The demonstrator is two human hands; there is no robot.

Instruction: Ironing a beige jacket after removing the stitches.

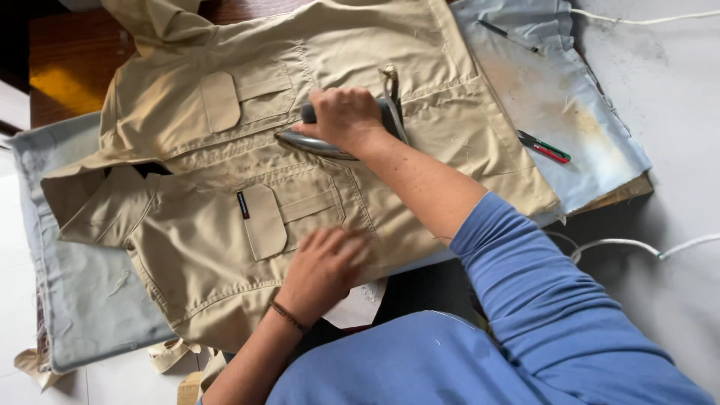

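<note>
A beige shirt (225, 172) with two flap pockets lies spread front-up on a pale blue padded cloth (90, 300). My right hand (345, 116) grips the dark handle of a metal iron (319, 144), which rests on the shirt's button placket between the two pockets. My left hand (324, 271) lies flat, fingers apart, on the shirt's lower front, just right of the nearer pocket flap. The iron's cord (390, 79) rises behind my right hand.
The blue cloth covers a wooden table (71, 64) and is stained brown at the far right (555, 105). A pen (508, 34) and a red-and-green pencil (544, 147) lie on it. White cords (637, 244) run over the grey floor on the right.
</note>
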